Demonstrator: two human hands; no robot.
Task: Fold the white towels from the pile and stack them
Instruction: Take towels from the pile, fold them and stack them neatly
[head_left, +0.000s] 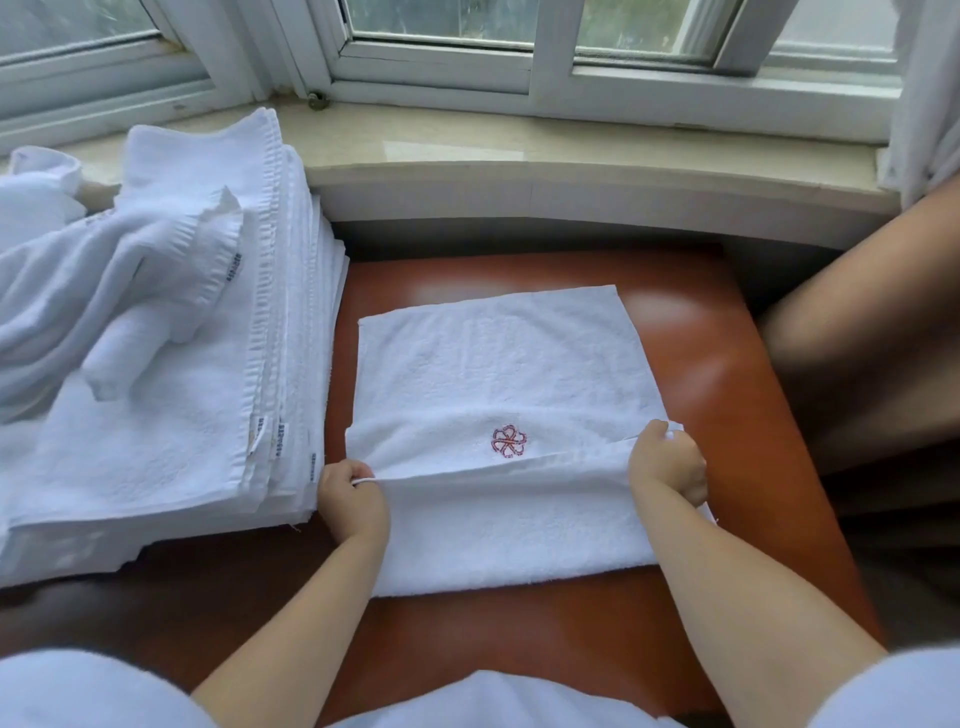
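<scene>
A: Head view, far left first: what's there?

B: A rumpled heap of unfolded white terry towels (78, 291) lies on a squared stack of folded white towels (171, 415), whose hemmed edges face the centre. No bins or baskets show; the stack is the only thing holding anything.

A: And in the middle?

B: On the glossy reddish-brown surface (727, 415) lies a white terry towel with a red embroidered emblem (498, 364), just right of the stack. Its near edge is lifted into a taut ridge running left to right, the line of the fold.

A: The hands?

B: The left hand (353, 493) has a narrow grip pinching the ridge's left end; the right hand (667, 462) pinches the right end, slightly further off. I judge the fold goes away from the person, toward the pale stone window sill (519, 150).
</scene>
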